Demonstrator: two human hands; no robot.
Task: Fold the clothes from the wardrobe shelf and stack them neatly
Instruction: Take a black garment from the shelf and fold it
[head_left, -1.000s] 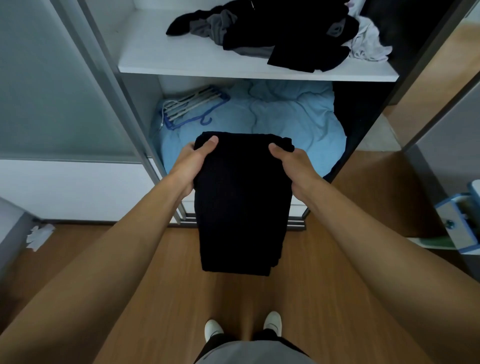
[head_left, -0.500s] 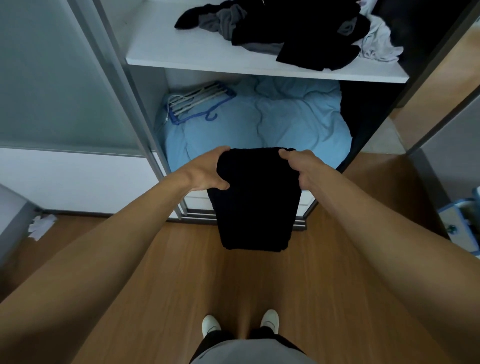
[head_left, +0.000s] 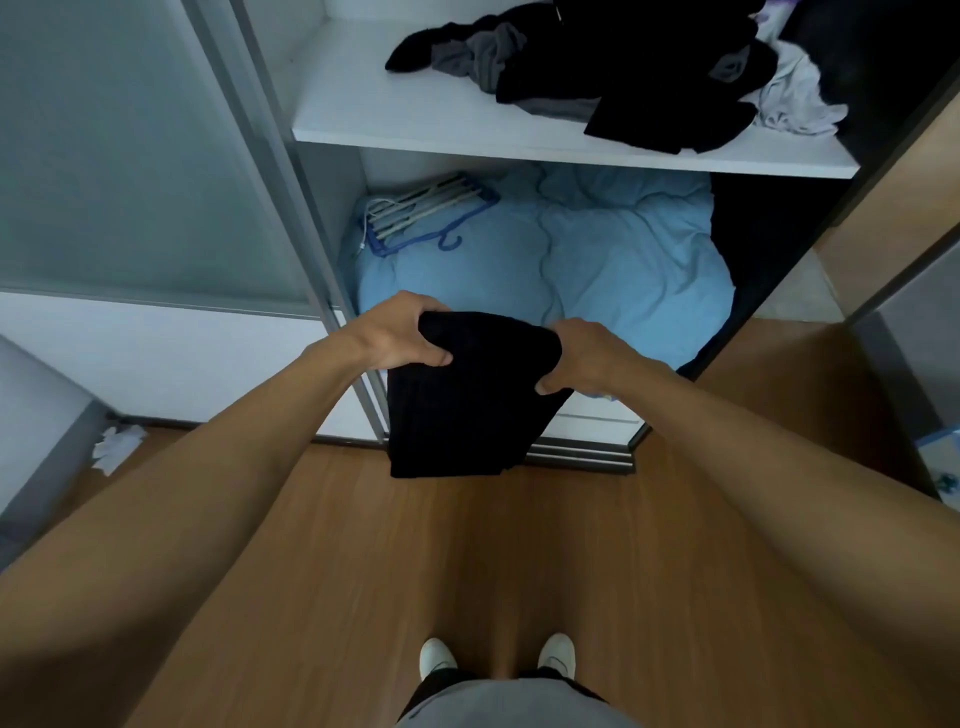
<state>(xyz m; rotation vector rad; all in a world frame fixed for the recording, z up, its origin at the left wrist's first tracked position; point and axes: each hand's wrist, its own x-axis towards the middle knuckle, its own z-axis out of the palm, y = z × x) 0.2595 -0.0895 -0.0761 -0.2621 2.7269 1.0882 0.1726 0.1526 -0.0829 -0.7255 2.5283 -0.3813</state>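
clearly both hands, left hand (head_left: 397, 332) and right hand (head_left: 582, 358), clutch a folded, hanging black garment (head_left: 462, 400)

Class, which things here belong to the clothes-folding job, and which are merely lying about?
Job: black garment, gripped by left hand and right hand; clothes pile; wardrobe shelf.
Lying about: blue bedding; hangers; crumpled white scrap.
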